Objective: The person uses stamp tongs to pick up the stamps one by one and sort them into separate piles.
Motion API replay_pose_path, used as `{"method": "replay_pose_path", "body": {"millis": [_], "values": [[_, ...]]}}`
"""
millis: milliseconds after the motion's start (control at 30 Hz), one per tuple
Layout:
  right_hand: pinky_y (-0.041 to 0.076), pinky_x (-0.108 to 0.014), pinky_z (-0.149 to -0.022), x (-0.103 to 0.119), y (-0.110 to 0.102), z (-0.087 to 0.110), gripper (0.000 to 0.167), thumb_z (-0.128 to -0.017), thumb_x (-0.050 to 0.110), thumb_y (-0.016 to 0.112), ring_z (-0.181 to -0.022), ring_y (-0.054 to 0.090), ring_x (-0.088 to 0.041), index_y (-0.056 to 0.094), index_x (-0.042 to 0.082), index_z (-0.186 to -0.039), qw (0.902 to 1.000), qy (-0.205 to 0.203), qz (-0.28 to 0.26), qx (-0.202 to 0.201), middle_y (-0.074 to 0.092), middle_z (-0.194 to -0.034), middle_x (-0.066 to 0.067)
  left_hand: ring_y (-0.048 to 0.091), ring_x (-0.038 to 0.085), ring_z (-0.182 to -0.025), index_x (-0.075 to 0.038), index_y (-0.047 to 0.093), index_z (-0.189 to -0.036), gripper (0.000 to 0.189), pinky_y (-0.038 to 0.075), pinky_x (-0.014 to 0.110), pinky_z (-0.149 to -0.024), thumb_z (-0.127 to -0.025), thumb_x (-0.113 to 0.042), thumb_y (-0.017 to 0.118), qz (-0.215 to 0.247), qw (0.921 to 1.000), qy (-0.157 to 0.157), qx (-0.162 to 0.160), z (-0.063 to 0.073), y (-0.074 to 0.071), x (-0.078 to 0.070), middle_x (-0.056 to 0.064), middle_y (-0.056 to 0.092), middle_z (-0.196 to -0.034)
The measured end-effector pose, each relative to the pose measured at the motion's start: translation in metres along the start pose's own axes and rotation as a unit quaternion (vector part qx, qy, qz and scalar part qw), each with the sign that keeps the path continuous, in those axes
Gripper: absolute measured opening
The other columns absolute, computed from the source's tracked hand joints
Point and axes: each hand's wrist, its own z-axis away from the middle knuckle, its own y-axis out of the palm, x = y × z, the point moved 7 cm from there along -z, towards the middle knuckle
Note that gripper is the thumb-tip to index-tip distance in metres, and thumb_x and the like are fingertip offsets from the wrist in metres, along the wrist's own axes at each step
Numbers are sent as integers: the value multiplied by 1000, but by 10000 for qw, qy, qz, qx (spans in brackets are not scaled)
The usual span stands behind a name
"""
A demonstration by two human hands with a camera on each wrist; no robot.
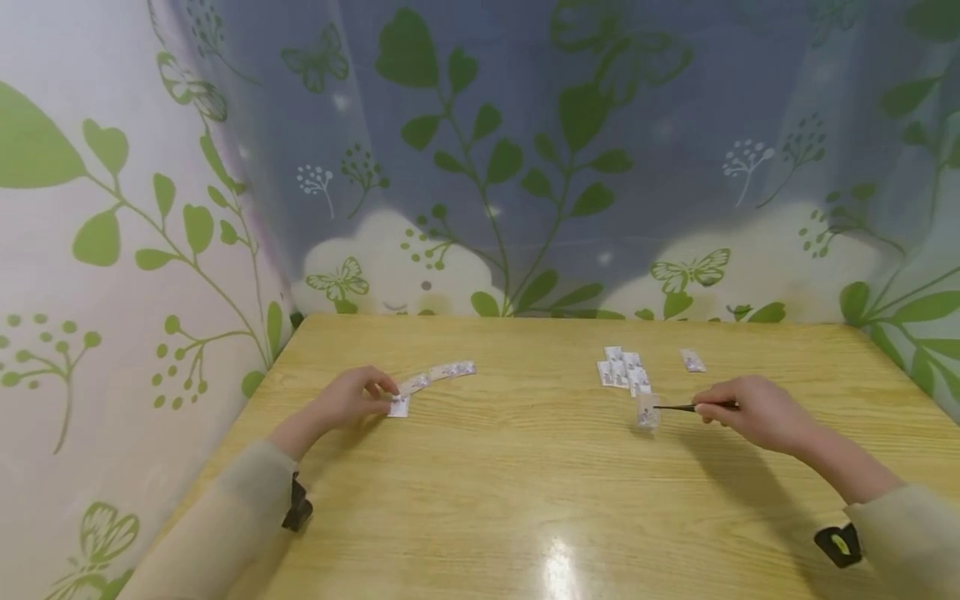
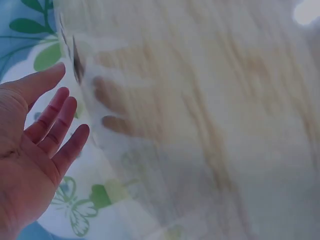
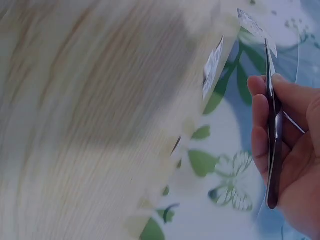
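My right hand holds dark tweezers between thumb and fingers. Their tips grip a small clear packet with print on it, raised a little above the table; the right wrist view shows this packet tilted at the tips. On the left, my left hand is by the near end of a curved row of similar packets, its fingertips at the nearest packet. Thumb and fingers are apart in the left wrist view; whether they touch that packet I cannot tell.
A cluster of overlapping packets lies just beyond the tweezed one. One single packet rests to its right. The wooden table ends at a patterned curtain behind, with another patterned sheet along the left.
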Motion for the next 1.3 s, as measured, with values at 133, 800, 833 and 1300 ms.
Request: {"method": "replay_pose_path", "body": {"millis": [133,800,833,1300], "values": [[43,-27,-52,-13,-10,7,16,-91,1,63,-67,61,-13,71,-8,-103,9998,164,76,-50,68,-81,4,62,24,-88,-7,71,-95,14,49,43,-80,-82,-7,76,0,9997,-189,138,0,2,5,4,66,-94],[42,-34,-56,-97,-40,18,29,-95,6,58,-75,65,-29,62,-16,-114,9901,1295,529,145,70,-84,-11,56,19,-83,-10,72,-94,13,47,41,-77,-82,-12,77,-420,9985,-195,274,-2,9,7,0,60,-90],[42,-34,-56,-100,-38,16,29,-95,6,57,-76,65,-30,62,-15,-115,9895,1334,532,188,71,-84,-11,56,19,-83,-9,72,-94,13,47,42,-78,-82,-12,76,-426,9985,-184,274,-2,9,7,0,61,-90],[53,-48,-67,-108,-17,-16,29,-96,6,57,-82,67,-36,61,-18,-113,9882,1398,288,551,70,-88,-19,59,22,-89,-9,72,-97,14,48,44,-82,-84,-11,75,-360,9987,-273,236,1,9,5,1,61,-93]]}}
